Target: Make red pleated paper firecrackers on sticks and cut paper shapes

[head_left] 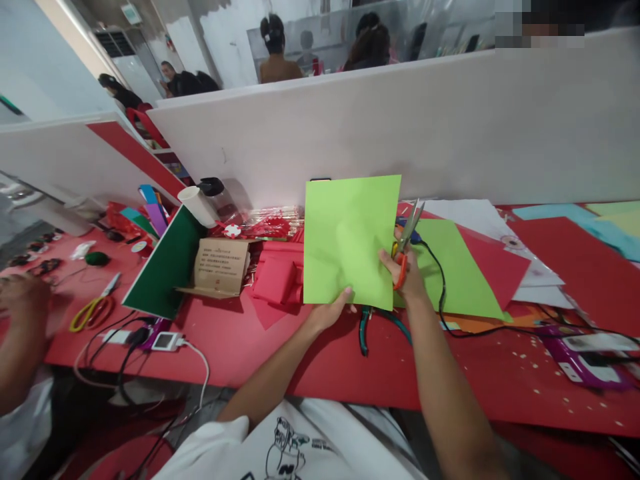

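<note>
A sheet of lime-green paper (350,237) is held up over the red table. My left hand (331,311) grips it at the bottom edge, thumb in front and the other fingers mostly hidden behind. In my right hand (411,275) are orange-handled scissors (412,223), blades pointing up and slightly apart. The right thumb touches the sheet's right edge. Below the sheet lie teal-handled pliers (364,337), their upper part covered. More lime-green paper (463,277) rests on the table beside my right forearm.
To the left are a cardboard box (219,263), red folded packets (276,280), a dark green board (167,270) and yellow-handled scissors (93,310). A black cable (443,287) runs across the right side. A white partition (380,127) stands behind. A co-worker's hand (23,293) is at far left.
</note>
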`<state>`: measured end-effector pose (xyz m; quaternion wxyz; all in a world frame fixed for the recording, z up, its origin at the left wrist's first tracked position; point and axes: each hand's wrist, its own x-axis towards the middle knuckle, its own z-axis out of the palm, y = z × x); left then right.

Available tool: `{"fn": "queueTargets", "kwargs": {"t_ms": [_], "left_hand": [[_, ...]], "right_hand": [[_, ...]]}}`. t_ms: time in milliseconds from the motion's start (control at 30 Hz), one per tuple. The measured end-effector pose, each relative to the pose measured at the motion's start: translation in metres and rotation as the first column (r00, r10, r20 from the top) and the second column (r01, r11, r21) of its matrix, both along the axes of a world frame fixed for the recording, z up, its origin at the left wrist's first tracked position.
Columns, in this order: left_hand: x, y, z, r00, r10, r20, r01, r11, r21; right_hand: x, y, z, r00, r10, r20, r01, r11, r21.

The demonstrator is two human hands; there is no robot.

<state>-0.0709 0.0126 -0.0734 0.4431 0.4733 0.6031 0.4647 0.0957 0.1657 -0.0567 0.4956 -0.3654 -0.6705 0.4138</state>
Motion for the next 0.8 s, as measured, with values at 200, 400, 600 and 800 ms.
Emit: {"fn": "queueTargets", "kwargs": {"t_ms": [200,400,600,800], "left_hand": [[0.0,0.003,0.001,0.999,0.025,-0.022,-0.025,1.0,-0.01],[-0.003,0.003,0.015,0.977,0.212,0.02,-0.212,0.977,-0.009],[-0.005,0.001,0.019,0.979,0.204,0.002,-0.203,0.978,0.047],[-0.008,0.004,0.014,0.973,0.228,-0.027,-0.227,0.973,0.04]], "right_hand": [[-0.005,-0.002,0.003,1.0,0.009,0.008,-0.008,0.997,-0.075],[0.004,-0.007,0.015,0.913,0.039,0.406,-0.009,0.997,-0.075],[0.0,-0.024,0.03,0.498,0.067,0.865,-0.051,0.998,-0.048],[-0.02,-0.033,0.03,0.326,0.111,0.939,-0.156,0.986,-0.062]]}}
